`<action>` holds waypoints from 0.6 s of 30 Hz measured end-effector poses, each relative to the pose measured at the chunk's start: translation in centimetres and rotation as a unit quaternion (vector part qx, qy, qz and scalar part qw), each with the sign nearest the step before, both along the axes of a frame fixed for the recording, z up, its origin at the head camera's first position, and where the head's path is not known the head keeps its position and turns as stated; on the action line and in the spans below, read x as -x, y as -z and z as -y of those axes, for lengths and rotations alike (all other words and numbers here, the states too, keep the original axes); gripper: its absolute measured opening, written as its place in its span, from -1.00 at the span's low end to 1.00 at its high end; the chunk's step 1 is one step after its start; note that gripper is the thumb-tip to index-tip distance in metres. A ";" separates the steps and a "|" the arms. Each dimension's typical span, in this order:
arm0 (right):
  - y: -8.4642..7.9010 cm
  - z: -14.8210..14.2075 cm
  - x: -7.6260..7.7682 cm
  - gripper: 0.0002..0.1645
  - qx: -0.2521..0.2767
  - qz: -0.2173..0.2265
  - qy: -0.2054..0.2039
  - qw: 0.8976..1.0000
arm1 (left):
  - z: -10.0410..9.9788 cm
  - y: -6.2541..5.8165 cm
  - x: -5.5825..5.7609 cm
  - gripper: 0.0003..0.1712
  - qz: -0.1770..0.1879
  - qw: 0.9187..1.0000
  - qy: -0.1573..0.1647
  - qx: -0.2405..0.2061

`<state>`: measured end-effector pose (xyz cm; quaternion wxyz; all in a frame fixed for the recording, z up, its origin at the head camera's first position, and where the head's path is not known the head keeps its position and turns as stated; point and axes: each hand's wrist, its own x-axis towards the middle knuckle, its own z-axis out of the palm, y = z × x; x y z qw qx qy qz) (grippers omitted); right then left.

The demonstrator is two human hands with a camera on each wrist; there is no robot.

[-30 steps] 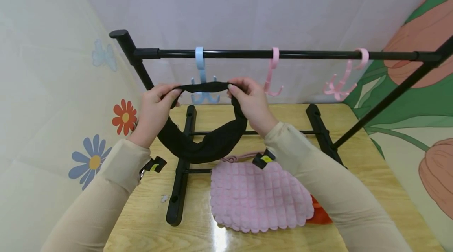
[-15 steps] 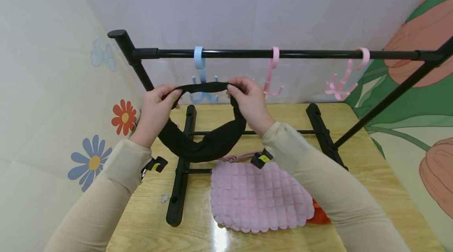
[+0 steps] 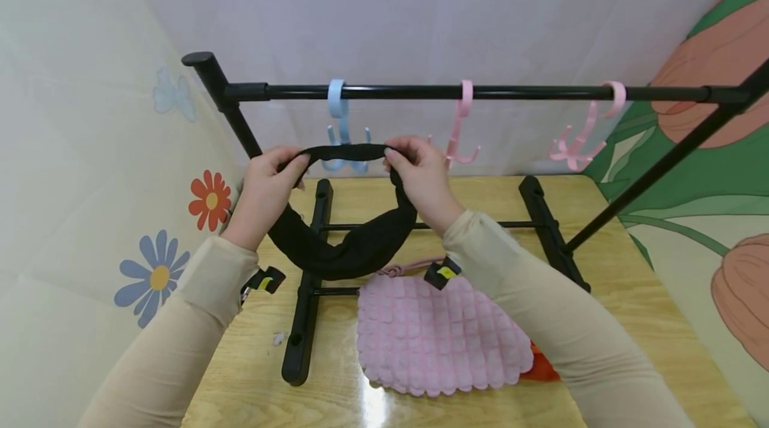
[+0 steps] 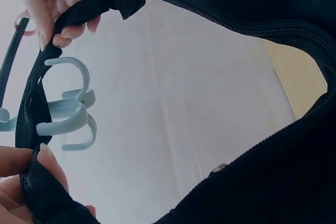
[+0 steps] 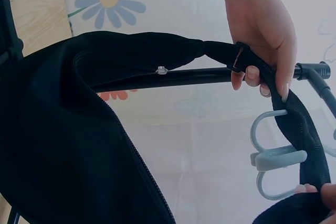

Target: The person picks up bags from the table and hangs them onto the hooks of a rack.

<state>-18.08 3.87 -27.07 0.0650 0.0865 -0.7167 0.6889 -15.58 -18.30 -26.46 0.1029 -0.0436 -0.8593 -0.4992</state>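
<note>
A black zippered bag [image 3: 345,254] with a strap hangs in a loop from both hands, in front of the rack. My left hand [image 3: 264,191] pinches the strap [image 3: 345,152] at its left end, thumb against fingers. At the other end, my right hand [image 3: 425,177] pinches it the same way, so the length between is stretched flat. A light blue multi-prong hook [image 3: 339,107] hangs from the rack bar just behind. Both wrist views show the hook's curved prongs [image 4: 68,121] overlapping the strap between the hands. A zip pull [image 5: 162,70] shows inside the loop.
The black rack bar [image 3: 396,92] also carries two pink hooks [image 3: 459,121] to the right. A pink quilted bag [image 3: 438,338] lies on the wooden table [image 3: 240,374], with an orange-red item [image 3: 543,364] partly under it. The rack's feet [image 3: 297,348] stand on the table.
Both hands and the strap sink slightly, leaving the strap a little lower across the blue hook's prongs. The grip of both hands stays the same.
</note>
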 end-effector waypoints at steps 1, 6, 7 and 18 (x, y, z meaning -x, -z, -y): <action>0.1 0.0 0.0 -0.79 0.001 0.002 -0.001 1.000 | 0.0 0.0 0.0 -0.62 0.002 1.000 0.000 0.002; 0.2 0.0 0.1 -0.78 0.008 0.010 -0.002 1.000 | 0.1 0.0 0.0 -0.62 0.012 1.000 0.001 0.000; 0.2 0.0 0.0 -0.78 0.009 0.010 -0.002 1.000 | 0.1 0.0 0.1 -0.61 0.014 1.000 0.002 -0.002; 0.3 0.0 0.1 -0.73 0.002 0.044 0.007 0.999 | 0.7 -0.2 0.6 -0.66 0.025 0.997 0.074 0.014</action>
